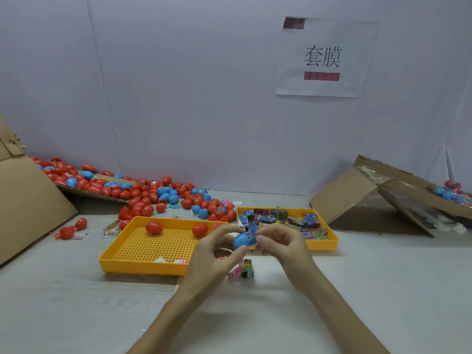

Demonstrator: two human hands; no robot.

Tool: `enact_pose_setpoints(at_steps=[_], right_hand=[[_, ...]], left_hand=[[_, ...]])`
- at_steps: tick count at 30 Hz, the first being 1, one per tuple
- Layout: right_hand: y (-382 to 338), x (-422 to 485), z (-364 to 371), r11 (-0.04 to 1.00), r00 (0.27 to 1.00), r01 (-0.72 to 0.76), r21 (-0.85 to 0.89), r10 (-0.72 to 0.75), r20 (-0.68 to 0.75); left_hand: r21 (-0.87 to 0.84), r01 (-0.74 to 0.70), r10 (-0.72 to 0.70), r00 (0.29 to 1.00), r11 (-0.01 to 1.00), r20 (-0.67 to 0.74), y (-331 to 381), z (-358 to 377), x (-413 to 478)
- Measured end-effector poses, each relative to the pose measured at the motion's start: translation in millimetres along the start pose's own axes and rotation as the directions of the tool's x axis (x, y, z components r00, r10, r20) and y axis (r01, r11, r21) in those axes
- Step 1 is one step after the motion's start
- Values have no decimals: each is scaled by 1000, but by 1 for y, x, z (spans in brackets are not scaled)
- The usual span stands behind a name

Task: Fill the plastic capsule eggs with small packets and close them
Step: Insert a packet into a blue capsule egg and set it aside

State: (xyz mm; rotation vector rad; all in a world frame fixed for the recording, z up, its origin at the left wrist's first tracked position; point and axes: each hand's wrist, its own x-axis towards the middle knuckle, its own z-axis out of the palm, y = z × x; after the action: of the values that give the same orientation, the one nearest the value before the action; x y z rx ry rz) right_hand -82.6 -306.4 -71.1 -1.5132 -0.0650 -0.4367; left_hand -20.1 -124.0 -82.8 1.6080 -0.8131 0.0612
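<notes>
Reaches in from the near edge with both forearms, wrists angled inward, hands meeting over the table (76,302). Cradles a blue egg (240,242) in the left hand (217,249) — thumb under it, index finger arched over the top, other fingers loosely curled. Pinches with the right hand (281,241) at the egg's right end, fingertips bent tight on a printed packet (252,235) poking from the shell. Cannot tell whether half shell or whole. Just behind the grip: a yellow tray (324,245) heaped with packets. Left of the grip: a perforated tray (143,264) with two red eggs (154,227) along its far side. Directly under the grip, on the table — a few loose packets (247,269). Far left and behind, well apart from the hands: a pile (143,192) of red and blue eggs spilling from a cardboard box (30,205)
</notes>
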Motion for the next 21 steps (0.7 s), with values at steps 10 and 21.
enact_pose_setpoints(at_steps=[10, 21], right_hand=[[-2, -2, 1, 1000, 1000, 9, -11, -9, 7], [-4, -2, -1, 979, 995, 104, -176, -104, 10]], left_hand=[[-27, 21, -20, 999, 999, 43, 4, 0, 0], [60, -28, 25, 998, 998, 49, 2, 0, -1]])
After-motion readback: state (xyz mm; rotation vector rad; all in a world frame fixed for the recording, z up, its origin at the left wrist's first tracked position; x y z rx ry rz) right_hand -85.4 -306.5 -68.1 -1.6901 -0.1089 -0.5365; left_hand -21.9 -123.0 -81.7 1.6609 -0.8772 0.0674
